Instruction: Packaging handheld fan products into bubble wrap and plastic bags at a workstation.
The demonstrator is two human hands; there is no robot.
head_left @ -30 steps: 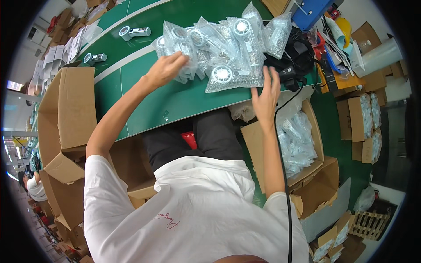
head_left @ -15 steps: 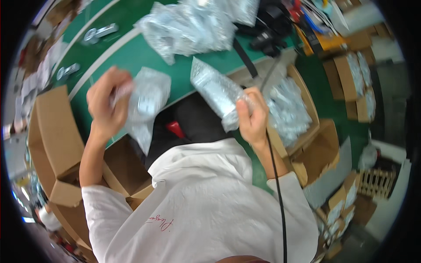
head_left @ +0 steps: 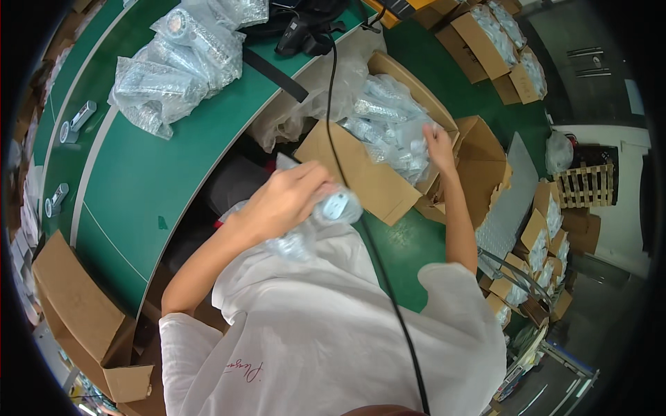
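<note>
A long green surface [head_left: 146, 187] is curving along the person's left, and a pile of clear-bagged silver parts [head_left: 177, 59] is lying on its far end, with two small grey devices [head_left: 75, 121] sitting apart near its outer edge. To the person's right, an open cardboard box [head_left: 361, 173] is standing on the green floor, filled with more bagged parts [head_left: 392, 132]. The right hand [head_left: 438, 144] is reaching into that box, its fingers resting among the bags; whether they are gripping one cannot be told. The left hand [head_left: 288, 197] is holding a bagged part [head_left: 326, 211] over the lap, fingers wrapping closed around it. A black cable [head_left: 347, 180] is hanging across the box front.
</note>
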